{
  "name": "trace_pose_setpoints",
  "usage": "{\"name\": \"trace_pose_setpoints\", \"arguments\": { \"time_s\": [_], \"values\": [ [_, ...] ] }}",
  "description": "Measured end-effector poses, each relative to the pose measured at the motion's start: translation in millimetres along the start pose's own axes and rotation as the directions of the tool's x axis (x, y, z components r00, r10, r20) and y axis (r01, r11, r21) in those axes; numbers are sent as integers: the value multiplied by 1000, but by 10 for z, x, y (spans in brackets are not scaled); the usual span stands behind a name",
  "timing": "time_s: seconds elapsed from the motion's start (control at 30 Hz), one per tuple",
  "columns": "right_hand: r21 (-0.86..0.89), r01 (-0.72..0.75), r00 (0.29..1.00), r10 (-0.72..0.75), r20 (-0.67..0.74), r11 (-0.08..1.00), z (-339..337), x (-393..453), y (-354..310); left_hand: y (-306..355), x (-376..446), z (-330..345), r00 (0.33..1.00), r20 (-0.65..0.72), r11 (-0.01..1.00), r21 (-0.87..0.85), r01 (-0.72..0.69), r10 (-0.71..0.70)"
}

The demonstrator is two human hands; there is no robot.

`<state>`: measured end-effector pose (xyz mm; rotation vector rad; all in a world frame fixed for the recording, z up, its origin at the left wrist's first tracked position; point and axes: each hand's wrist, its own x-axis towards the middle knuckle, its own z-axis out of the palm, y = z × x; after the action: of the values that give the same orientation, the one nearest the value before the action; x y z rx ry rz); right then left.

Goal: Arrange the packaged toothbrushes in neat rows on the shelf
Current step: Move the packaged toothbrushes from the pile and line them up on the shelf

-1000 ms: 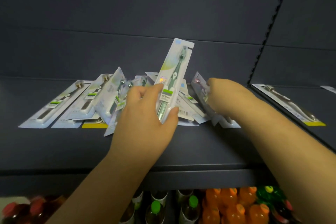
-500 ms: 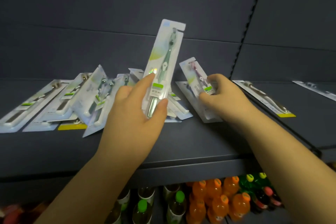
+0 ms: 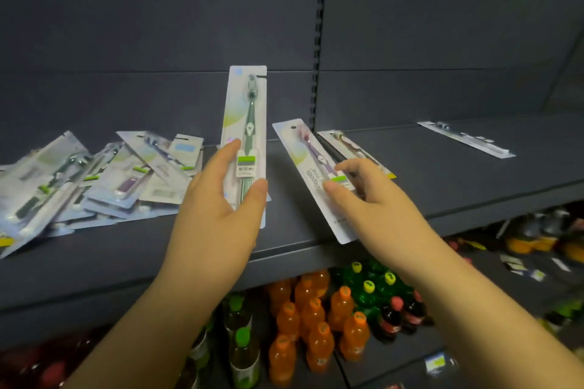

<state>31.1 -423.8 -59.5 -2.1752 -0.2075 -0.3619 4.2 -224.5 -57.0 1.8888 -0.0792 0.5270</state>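
Sorting underway: green toothbrush pack [image 3: 245,142] pinched upright by left hand [image 3: 221,211]; purple pack [image 3: 316,177] pressed onto shelf [image 3: 442,186] under right hand [image 3: 369,202]; row alignment needed next.

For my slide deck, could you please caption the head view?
Left hand lifts a green toothbrush pack; right hand holds a purple one.

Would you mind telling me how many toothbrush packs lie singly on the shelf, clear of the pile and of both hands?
2: a brown-brush pack just behind the right hand, and a pack far right. None seem hidden.
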Motion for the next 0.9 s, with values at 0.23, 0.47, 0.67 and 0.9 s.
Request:
{"name": "trace_pose_setpoints", "arguments": {
  "time_s": [0.23,0.47,0.67,0.9],
  "values": [
    [-176,-8,998,-4,-67,984,-924,-313,517,399,-260,880,1000,-1,1000,-30,6,-6],
    [-317,-19,996,-11,-92,948,-1773,-538,1109,797,-590,1840,999,16,998,41,49,-50],
    [-301,0,998,-17,-56,954,-2179,-518,1410,940,-740,2401,996,36,991,108,74,-78],
    [-245,43,999,-39,21,969,-2191,-180,1503,968,-480,2452,995,-47,974,204,93,-86]
  ]
}}
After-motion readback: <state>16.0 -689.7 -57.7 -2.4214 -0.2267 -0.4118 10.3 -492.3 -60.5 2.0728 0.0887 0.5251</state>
